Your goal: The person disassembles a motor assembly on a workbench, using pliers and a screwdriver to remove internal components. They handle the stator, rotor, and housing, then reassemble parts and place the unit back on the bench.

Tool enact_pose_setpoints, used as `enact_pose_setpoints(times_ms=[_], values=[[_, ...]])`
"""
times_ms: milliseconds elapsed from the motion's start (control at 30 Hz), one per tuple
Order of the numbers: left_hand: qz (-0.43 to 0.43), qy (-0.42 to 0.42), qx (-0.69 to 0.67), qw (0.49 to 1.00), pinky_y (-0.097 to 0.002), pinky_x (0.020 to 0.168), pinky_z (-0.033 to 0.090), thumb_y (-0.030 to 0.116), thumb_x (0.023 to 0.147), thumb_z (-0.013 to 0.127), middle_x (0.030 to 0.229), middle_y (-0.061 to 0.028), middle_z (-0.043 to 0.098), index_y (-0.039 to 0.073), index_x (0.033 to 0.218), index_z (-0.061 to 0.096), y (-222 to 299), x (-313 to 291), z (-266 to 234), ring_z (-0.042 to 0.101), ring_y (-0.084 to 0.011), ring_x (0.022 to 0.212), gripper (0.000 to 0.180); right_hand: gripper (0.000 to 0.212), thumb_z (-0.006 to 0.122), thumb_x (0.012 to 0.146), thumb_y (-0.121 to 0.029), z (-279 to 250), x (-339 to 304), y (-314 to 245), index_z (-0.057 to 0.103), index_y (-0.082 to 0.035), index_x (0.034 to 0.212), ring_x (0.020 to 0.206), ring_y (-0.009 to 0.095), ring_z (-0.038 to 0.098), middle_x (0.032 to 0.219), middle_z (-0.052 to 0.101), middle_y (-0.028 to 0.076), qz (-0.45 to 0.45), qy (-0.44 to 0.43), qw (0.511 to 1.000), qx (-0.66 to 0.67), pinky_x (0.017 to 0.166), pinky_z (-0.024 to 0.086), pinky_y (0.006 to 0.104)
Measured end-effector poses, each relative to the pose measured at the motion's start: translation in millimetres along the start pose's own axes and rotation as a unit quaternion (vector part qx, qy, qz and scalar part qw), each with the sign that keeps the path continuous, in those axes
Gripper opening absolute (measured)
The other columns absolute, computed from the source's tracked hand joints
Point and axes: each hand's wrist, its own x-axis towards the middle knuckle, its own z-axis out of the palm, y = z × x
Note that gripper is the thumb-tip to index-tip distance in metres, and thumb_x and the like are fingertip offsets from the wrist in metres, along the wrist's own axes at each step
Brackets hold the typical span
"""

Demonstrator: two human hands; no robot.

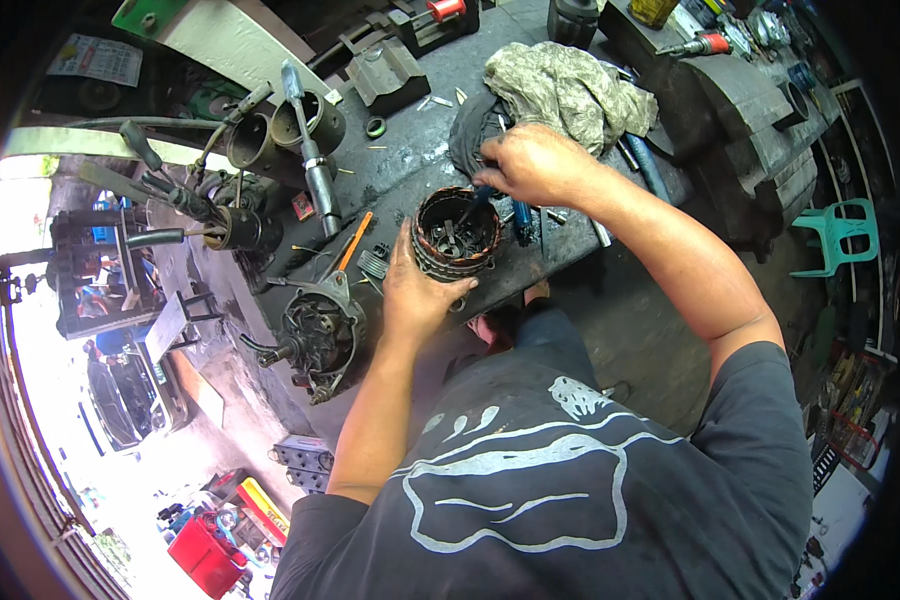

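Note:
An alternator stator [432, 265], a round ring with copper windings, stands on the workbench with loose dark bits inside it. My left hand [417, 297] is wrapped around its near left side, thumb along the front. My right hand [538, 168] is closed around a tool with a dark blue handle [481, 196]. Its narrow end points down into the ring; the tip's shape is too small to tell. Left of my left hand lies a metal alternator housing [322, 335] with a shaft sticking out, close to the bench edge.
A crumpled grey-green rag [565, 90] lies beyond my right hand. An orange stick [356, 241] and a long socket tool [318, 185] lie to the left, near metal cans [320, 122] holding tools. A large dark machine [715, 150] stands right; a green plastic stool [838, 238] is farther off.

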Motion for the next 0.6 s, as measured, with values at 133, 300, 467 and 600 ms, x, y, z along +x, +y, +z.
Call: enact_pose_setpoints(times_ms=[133,300,467,600], values=[[0.007,-0.004,-0.011,1.000,-0.0466,0.128,0.046,0.026,0.060,0.111,0.161,-0.0303,0.057,-0.007,0.167,0.039,-6,1,-4,0.057,-0.0430,0.151,0.134,0.032,0.080,0.098,-0.029,-1,5,-5,0.075,0.001,0.109,0.108,0.046,0.076,0.104,0.078,0.027,-0.058,0.066,0.993,0.074,0.098,0.060,0.0559],[0.014,0.000,-0.017,1.000,-0.0473,0.128,0.046,0.027,0.060,0.111,0.161,-0.0312,0.058,-0.008,0.167,0.039,-9,0,-2,0.057,-0.0439,0.151,0.134,0.036,0.081,0.098,-0.026,-4,20,-11,0.071,0.002,0.120,0.120,0.045,0.073,0.122,0.077,0.029,-0.003,-0.009,1.000,-0.018,0.103,0.058,0.0550],[0.033,0.013,-0.019,0.999,-0.0481,0.127,0.046,0.027,0.060,0.111,0.161,-0.0330,0.057,-0.009,0.167,0.038,-11,-4,0,0.057,-0.0452,0.151,0.134,0.039,0.080,0.099,-0.037,-4,20,-11,0.078,0.000,0.112,0.105,0.047,0.078,0.101,0.080,0.027,-0.112,0.086,0.988,0.065,0.096,0.062,0.0553],[0.042,0.045,-0.042,0.997,-0.0458,0.127,0.046,0.015,0.060,0.107,0.154,-0.0274,0.064,-0.008,0.161,0.046,-13,-9,3,0.061,-0.0397,0.147,0.121,0.041,0.082,0.095,-0.024,1,20,-12,0.070,-0.001,0.126,0.110,0.047,0.077,0.108,0.079,0.029,-0.054,-0.009,0.996,-0.067,0.098,0.060,0.0550]])
